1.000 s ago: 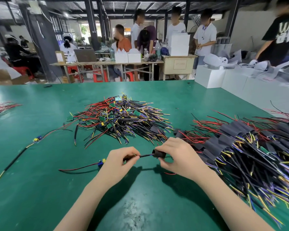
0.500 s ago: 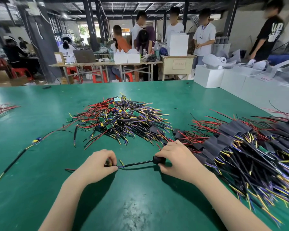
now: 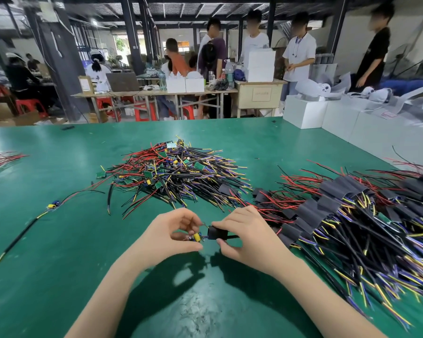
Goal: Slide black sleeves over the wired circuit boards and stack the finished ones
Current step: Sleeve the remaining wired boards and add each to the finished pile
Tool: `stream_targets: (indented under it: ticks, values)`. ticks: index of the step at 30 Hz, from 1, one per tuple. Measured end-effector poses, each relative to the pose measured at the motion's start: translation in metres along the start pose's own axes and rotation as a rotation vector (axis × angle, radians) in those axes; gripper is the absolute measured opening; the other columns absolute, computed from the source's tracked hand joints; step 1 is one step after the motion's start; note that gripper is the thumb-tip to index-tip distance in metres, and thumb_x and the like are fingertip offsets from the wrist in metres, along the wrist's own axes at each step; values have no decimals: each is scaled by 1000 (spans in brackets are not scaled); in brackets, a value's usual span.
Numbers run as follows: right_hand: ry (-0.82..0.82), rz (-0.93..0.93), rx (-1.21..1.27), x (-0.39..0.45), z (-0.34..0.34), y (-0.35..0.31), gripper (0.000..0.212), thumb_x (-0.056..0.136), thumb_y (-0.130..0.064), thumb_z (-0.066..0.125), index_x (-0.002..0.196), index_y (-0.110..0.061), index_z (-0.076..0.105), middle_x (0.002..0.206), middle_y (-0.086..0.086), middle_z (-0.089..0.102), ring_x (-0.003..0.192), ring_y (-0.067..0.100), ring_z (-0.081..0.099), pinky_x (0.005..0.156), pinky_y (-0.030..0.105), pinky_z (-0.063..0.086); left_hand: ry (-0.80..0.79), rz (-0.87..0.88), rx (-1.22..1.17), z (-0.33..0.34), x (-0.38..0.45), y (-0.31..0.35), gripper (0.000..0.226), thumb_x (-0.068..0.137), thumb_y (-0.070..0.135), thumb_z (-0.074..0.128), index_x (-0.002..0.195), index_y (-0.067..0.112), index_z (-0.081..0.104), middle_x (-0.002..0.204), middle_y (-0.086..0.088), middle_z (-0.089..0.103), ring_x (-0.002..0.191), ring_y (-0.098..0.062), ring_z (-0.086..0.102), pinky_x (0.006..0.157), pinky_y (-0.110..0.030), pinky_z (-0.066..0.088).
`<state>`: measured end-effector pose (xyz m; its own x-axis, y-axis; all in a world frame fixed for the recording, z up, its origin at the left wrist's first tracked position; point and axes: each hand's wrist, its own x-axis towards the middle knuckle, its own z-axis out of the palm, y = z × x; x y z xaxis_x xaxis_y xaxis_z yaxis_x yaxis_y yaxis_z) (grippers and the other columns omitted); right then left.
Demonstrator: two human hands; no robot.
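A black sleeve sits at lower centre of the frame, pinched in the right hand just beside a small wired circuit board — itself gripped between thumb and fingers of the left hand. Both hands hover above the green worktop. Behind lies a pile of unsleeved boards; at right, the sleeved stack.
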<state>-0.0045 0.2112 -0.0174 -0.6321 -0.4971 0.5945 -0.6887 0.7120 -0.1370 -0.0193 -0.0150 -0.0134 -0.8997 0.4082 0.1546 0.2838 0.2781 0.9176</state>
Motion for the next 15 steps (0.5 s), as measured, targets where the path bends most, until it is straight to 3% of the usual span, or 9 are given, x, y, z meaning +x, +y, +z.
stream_targets:
  ticks: [8, 15]
  values:
    - [11, -1, 152, -1, -2, -2, 20, 80, -20, 71, 100, -16, 70, 85, -5, 68, 79, 19, 59, 71, 41, 48, 96, 48, -67, 2, 0, 3, 46, 70, -4, 83, 107, 14, 63, 106, -2, 69, 85, -15, 67, 77, -21, 54]
    - [9, -58, 192, 2, -4, -2, 22, 79, -10, 69, 99, -18, 70, 90, -10, 68, 83, 14, 57, 77, 35, 47, 75, 6, 48, 4, 2, -2, 20, 81, 10, 78, 97, 21, 77, 95, 4, 76, 86, -11, 71, 80, -19, 54]
